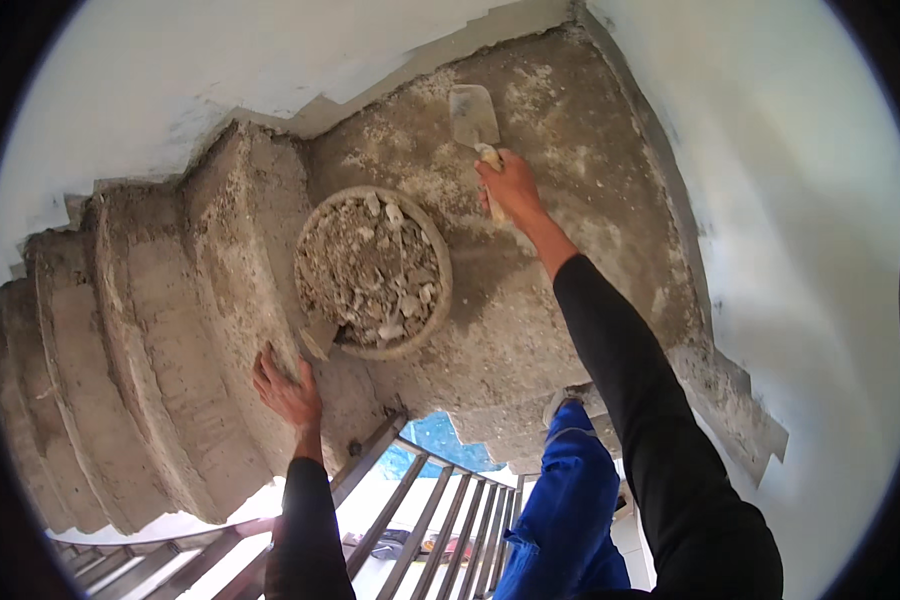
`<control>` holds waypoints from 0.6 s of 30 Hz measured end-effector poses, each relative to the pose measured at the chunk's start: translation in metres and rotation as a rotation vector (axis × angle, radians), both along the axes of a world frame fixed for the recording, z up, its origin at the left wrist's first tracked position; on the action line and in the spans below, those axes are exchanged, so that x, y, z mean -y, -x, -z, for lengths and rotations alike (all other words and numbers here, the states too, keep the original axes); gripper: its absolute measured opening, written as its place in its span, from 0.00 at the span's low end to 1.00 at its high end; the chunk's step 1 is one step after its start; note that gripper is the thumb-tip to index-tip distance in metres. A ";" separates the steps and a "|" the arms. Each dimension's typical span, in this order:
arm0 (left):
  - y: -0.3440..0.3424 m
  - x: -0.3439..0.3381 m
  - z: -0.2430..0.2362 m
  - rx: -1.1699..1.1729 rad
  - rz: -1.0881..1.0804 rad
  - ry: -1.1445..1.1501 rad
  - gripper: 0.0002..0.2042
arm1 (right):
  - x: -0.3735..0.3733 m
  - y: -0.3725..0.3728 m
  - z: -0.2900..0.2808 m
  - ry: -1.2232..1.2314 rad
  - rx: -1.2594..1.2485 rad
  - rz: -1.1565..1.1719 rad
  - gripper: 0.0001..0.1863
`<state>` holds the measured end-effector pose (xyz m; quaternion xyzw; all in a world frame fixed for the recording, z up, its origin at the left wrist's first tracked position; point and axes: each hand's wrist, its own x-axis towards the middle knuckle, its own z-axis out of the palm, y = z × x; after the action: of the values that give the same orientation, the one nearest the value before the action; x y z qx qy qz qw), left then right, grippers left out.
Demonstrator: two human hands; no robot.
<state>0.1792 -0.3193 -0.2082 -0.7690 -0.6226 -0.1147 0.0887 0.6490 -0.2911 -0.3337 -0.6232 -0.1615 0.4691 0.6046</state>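
My right hand (510, 188) is wrapped round the light handle of a trowel (473, 115). Its broad, pale grey blade points away from me, over the rough concrete landing (590, 150). My left hand (290, 392) has its fingers apart, with the fingertips at the edge of the nearest stair step. Between the hands stands a round, dusty tub (440, 310), filled with grey-brown rubble (375, 265) and loose chunks. A flat, tan, angular piece (319, 334) sticks out at the tub's near left rim, close to my left fingers; I cannot make out its kind.
Bare concrete stairs (150, 340) run off to the left. A metal railing (420, 520) rises between my arms, with a drop and blue sheeting (440, 435) beyond it. White walls (770, 200) border the landing. My blue-trousered leg (575, 480) is at the landing's near edge.
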 end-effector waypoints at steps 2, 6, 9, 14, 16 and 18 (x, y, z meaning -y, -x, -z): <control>-0.010 -0.002 0.003 -0.002 -0.008 0.011 0.33 | -0.046 -0.031 0.012 0.012 0.070 -0.071 0.12; -0.014 -0.002 0.002 0.003 -0.042 0.029 0.33 | -0.115 -0.068 0.024 0.149 0.188 -0.401 0.13; -0.017 -0.005 -0.003 0.006 -0.068 0.052 0.33 | -0.135 -0.096 0.025 0.209 0.202 -0.522 0.16; -0.014 -0.010 -0.001 0.030 -0.070 0.062 0.33 | -0.108 -0.156 0.031 0.147 0.057 -0.497 0.17; -0.018 -0.012 0.000 0.020 -0.071 0.062 0.33 | -0.088 -0.170 0.037 0.133 0.068 -0.298 0.13; -0.018 -0.012 -0.002 0.013 -0.082 0.062 0.33 | -0.082 -0.163 0.025 0.175 0.102 -0.315 0.12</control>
<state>0.1972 -0.3074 -0.2061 -0.7443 -0.6575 -0.0966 0.0656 0.8116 -0.2094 -0.3588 -0.6633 -0.2459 0.5381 0.4583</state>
